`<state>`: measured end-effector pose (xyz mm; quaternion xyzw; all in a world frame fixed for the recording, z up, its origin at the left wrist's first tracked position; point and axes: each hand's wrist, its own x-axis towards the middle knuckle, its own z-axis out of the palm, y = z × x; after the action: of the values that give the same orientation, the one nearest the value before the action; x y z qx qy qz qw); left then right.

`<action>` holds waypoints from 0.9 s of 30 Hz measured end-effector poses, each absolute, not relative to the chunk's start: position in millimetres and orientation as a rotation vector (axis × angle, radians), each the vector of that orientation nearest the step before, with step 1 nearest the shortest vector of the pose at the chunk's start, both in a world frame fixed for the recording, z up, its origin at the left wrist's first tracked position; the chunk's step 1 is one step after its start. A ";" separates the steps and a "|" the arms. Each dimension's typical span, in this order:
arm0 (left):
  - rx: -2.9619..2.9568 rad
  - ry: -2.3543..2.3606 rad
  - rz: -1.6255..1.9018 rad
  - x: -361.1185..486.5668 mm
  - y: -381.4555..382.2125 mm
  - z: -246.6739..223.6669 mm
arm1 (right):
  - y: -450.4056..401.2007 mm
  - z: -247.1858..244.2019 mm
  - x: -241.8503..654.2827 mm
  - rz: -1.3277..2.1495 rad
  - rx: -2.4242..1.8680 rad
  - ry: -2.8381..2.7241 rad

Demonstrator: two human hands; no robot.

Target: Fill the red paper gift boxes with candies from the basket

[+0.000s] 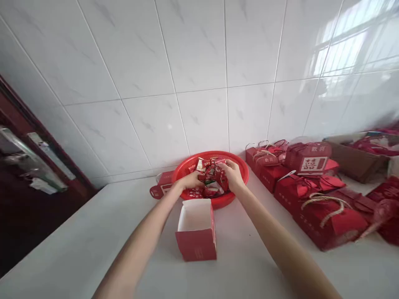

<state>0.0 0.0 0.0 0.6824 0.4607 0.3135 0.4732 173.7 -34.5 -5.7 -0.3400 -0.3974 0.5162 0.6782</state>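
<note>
A round red plastic basket [222, 202] stands against the wall, holding many small wrapped sweets [212, 173], mostly red. My left hand [190, 181] reaches over the basket's left side. Its fingers are curled together among the sweets, and their tips are partly hidden. On the right side of the pile, my right hand [231, 172] is closed, with thumb and fingers pinching a red-and-pink wrapped sweet [222, 162]. In front of the basket, between my forearms, stands a red cardboard box [197, 245] with its top open and its white inside showing.
Another red box [164, 182] lies behind the basket's left edge. To the right stand several red gift boxes [327, 220] with rope handles and ribbons. Farther right is a brown carton [355, 162]. A tiled wall [202, 120] rises behind the white tabletop [124, 216].
</note>
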 end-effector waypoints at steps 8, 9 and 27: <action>1.522 1.111 1.087 -0.4 1.5 0.3 | -24.0 -12.6 177.6 1.069 -0.802 -0.865; 1.499 1.111 1.092 -0.2 0.8 0.2 | -23.4 -13.4 177.7 1.060 -0.803 -0.865; 1.470 1.239 1.062 -6.7 12.6 -3.1 | -27.9 -10.7 177.4 1.092 -0.817 -0.857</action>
<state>-6.7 12.6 -3.1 0.5960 0.5021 0.4307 0.4552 177.4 -27.9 -10.7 -0.3659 -0.3835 0.4890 0.6927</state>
